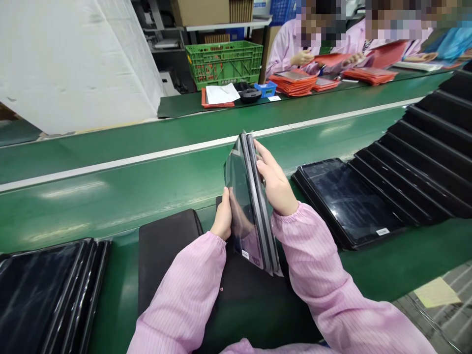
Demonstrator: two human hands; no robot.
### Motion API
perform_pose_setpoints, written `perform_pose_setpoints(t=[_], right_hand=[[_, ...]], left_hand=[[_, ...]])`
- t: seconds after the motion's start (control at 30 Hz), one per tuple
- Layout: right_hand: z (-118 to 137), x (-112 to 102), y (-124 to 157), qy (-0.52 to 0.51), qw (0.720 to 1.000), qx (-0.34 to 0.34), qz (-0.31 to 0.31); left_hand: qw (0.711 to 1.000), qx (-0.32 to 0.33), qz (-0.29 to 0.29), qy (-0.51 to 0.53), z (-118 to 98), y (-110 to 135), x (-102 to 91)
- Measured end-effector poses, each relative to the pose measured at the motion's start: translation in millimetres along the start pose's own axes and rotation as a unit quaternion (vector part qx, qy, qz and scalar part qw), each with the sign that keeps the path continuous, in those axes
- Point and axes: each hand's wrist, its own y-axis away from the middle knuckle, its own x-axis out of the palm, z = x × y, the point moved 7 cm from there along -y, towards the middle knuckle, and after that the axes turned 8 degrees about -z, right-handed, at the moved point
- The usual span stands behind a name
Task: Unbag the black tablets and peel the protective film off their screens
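Gripping a film-wrapped tablet (248, 206) upright, left hand (221, 216) and right hand (275, 178) clamped on it, white label (245, 254) unreadable

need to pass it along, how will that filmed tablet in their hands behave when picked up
Likely stiff: the filmed tablet stands on edge between the left hand and right hand without sagging. Its glossy film probably feels slippery, and the dark, glassy face looks fragile if knocked.

Label (245, 254) unreadable, tablet stack (40, 295) cut off
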Motion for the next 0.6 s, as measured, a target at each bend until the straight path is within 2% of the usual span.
perform_pose_setpoints(t=[0.2, 0.33, 0.47, 0.6], right_hand=[[-4, -12, -3, 0.015, 0.997, 0.04, -0.07], [-4, -14, -3, 0.035, 0.996, 0.04, -0.077], [-5, -14, -3, 0.032, 0.996, 0.037, -0.079], [-4, -10, -2, 0.015, 0.997, 0.03, -0.067]], left_hand=[[0.997, 0.001, -0.07, -0.031, -9, 11, -1.6], [0.998, 0.007, -0.046, -0.04, -7, 7, -0.2], [0.996, 0.013, -0.071, -0.06, -4, 2, -5.8], [0.997, 0.003, -0.051, -0.05, -3, 4, -3.2]])
